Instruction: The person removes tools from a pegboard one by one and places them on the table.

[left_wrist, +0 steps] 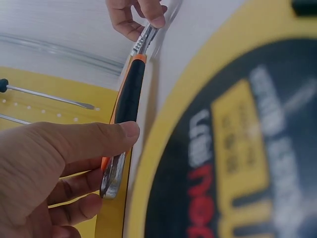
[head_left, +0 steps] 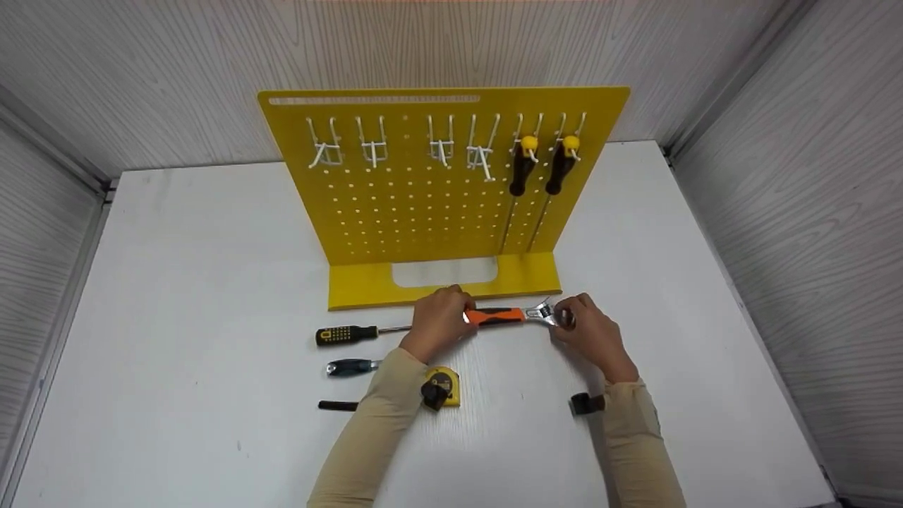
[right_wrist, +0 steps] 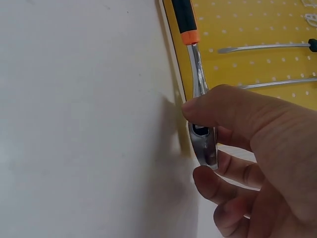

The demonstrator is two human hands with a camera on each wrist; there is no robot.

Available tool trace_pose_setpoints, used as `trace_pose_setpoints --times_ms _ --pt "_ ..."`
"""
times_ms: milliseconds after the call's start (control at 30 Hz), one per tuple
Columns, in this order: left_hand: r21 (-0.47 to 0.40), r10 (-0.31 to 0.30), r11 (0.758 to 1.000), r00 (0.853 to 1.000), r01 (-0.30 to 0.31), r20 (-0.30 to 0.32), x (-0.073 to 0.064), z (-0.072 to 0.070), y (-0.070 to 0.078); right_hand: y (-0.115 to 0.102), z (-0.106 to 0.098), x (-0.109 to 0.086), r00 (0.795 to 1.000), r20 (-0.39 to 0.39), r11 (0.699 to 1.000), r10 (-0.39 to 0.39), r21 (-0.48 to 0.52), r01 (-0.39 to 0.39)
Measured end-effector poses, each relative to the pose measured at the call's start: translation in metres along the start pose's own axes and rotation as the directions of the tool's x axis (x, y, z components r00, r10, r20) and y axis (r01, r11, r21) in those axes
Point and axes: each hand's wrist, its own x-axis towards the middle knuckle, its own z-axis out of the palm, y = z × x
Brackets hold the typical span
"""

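Note:
Both hands hold one adjustable wrench (head_left: pixel 497 317), which has an orange and black handle and a silver head. My left hand (head_left: pixel 441 321) pinches the handle end, thumb on one side and fingers on the other, as the left wrist view shows. At the other end my right hand (head_left: pixel 591 334) pinches the silver head (right_wrist: pixel 202 141) between thumb and fingers. The wrench lies level, just in front of the yellow pegboard's base (head_left: pixel 444 296). Beside the left forearm sits a yellow and black tape measure (head_left: pixel 451 384), which looms large in the left wrist view.
Two screwdrivers (head_left: pixel 522 166) hang on the right hooks of the yellow pegboard (head_left: pixel 423 204); several white hooks (head_left: pixel 374 152) stand to their left. On the white table lie a screwdriver (head_left: pixel 346 335), a dark-handled tool (head_left: pixel 349 367) and a black rod-like piece (head_left: pixel 338 406), partly behind the left arm.

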Motion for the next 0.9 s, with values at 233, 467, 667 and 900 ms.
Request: trace_pose_setpoints --times_ms 233,467,667,900 --pt "-0.030 -0.007 1.000 1.000 0.008 0.025 -0.0004 0.0008 -0.0018 0.0015 0.0015 0.0008 1.000 0.021 1.000 0.004 0.003 -0.004" --pt "-0.038 -0.010 0.999 0.999 0.011 0.034 0.0002 0.0001 -0.0016 0.0024 0.0012 0.0017 1.000 0.031 1.000 0.004 0.011 -0.005" --pt "-0.031 -0.019 0.999 0.997 0.021 0.069 0.0000 0.0003 -0.0012 0.0024 0.0006 0.0022 0.998 0.051 1.000 0.021 0.021 -0.023" --pt "-0.039 -0.031 0.999 0.996 0.034 0.081 0.0014 0.0001 -0.0011 0.0025 -0.0006 0.0028 0.995 0.082 0.997 0.057 0.053 -0.062"
